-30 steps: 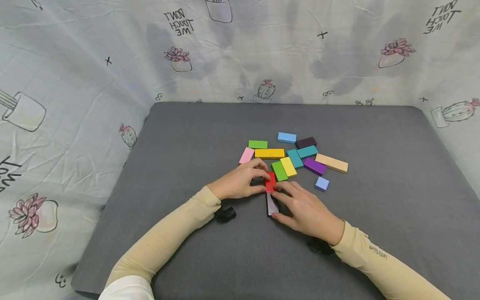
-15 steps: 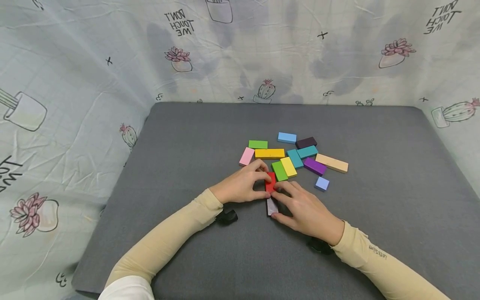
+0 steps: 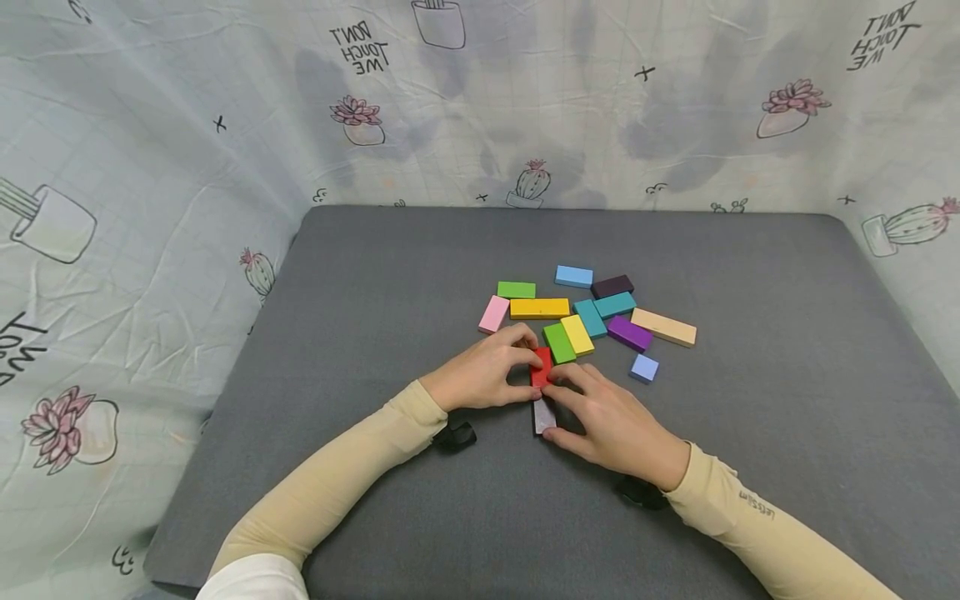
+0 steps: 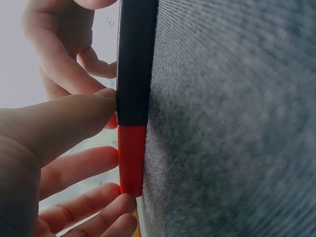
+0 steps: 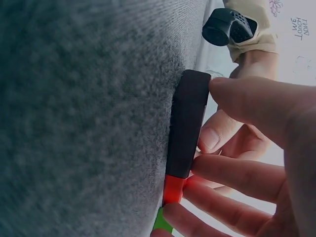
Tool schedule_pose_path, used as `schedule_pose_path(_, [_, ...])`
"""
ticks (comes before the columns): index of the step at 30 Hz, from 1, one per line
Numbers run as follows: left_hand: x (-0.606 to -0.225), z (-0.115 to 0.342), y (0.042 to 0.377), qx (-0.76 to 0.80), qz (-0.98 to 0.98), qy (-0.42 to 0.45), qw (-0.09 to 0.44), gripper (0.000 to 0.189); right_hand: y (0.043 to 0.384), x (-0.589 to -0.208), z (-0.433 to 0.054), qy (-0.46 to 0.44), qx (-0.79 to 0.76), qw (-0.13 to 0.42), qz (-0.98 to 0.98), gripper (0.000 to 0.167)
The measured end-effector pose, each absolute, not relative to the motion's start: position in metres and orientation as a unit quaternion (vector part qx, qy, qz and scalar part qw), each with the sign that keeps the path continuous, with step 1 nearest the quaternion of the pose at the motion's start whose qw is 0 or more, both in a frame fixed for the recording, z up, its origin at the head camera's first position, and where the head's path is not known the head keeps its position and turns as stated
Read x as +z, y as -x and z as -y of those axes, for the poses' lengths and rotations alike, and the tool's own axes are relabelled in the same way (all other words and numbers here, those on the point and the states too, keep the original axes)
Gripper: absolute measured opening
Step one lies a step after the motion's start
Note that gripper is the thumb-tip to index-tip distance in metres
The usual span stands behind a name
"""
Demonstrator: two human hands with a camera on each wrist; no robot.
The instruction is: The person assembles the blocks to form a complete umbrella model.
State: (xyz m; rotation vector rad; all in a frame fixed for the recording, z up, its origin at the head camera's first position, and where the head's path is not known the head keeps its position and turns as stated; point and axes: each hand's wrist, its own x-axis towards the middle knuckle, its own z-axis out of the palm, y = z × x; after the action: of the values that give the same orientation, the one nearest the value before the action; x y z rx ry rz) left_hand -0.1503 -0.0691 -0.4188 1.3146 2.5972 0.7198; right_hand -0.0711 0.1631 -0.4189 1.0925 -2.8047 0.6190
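A red block (image 3: 539, 378) and a black block (image 3: 543, 419) with a shiny top lie end to end on the grey tabletop. My left hand (image 3: 487, 367) holds the red block, index finger toward its far end and thumb at the seam; in the left wrist view that thumb overlaps the end of the black block (image 4: 134, 64). My right hand (image 3: 611, 421) spans the black block lengthwise, thumb at its near end and index finger by the seam. In the right wrist view, other right fingers lie along the red block (image 5: 174, 190) and a green block (image 5: 162, 219).
Touching side by side beyond the red block are the green block and a yellow block (image 3: 577, 333). Farther back lie an orange block (image 3: 539, 308), a pink block (image 3: 493, 314), teal blocks (image 3: 613, 304), a purple block (image 3: 629, 333), a tan block (image 3: 663, 327) and a small blue block (image 3: 643, 368).
My left hand has shifted slightly to the right, its thumb sliding onto the seam between the red and black blocks. My right hand and the other blocks stay in place.
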Motion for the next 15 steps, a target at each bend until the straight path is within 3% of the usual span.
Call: schedule_pose_path(15, [-0.418, 0.070, 0.146, 0.236, -0.865, -0.435, 0.083, 0.037, 0.096, -0.410, -0.180, -0.335, 0.196, 0.081, 0.918, 0.047])
